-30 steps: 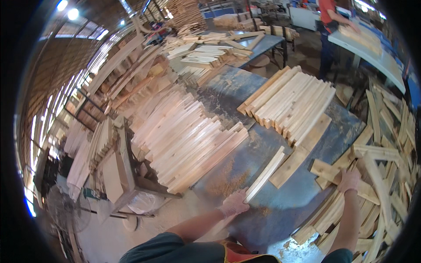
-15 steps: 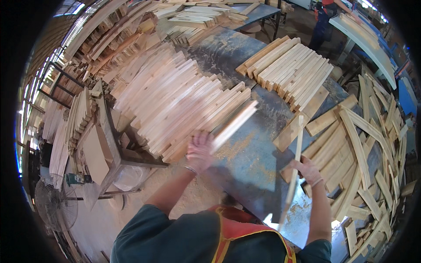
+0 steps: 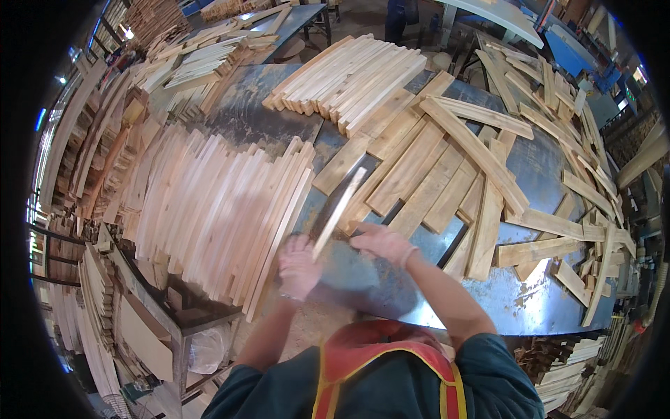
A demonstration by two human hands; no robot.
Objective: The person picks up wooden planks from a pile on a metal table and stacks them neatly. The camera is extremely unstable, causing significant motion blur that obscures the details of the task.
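Observation:
Near the front edge of the metal table, my left hand (image 3: 300,269) is closed at the lower end of a narrow wooden strip (image 3: 340,211), which stands out at a slant and is slightly blurred. Left of that hand lies a long row of pale wooden strips (image 3: 216,216), packed side by side. My right hand (image 3: 384,244) is at the near end of some flat boards, its fingers stretched toward the strip and apart from it. Both hands seem to wear thin pale gloves. Wider boards (image 3: 405,174) lie side by side beyond my right hand.
A second stack of strips (image 3: 349,77) sits farther back on the metal table (image 3: 258,91). Loose boards (image 3: 481,160) lie crossed over others at right, with a heap of offcuts beyond. At lower left stands a metal-framed stand (image 3: 178,335). Another person's legs (image 3: 401,17) show at the back.
My view has swung to the right. My right hand has come left toward my left hand and no longer holds its strip. A strip now slants up from my left hand, apart from the row.

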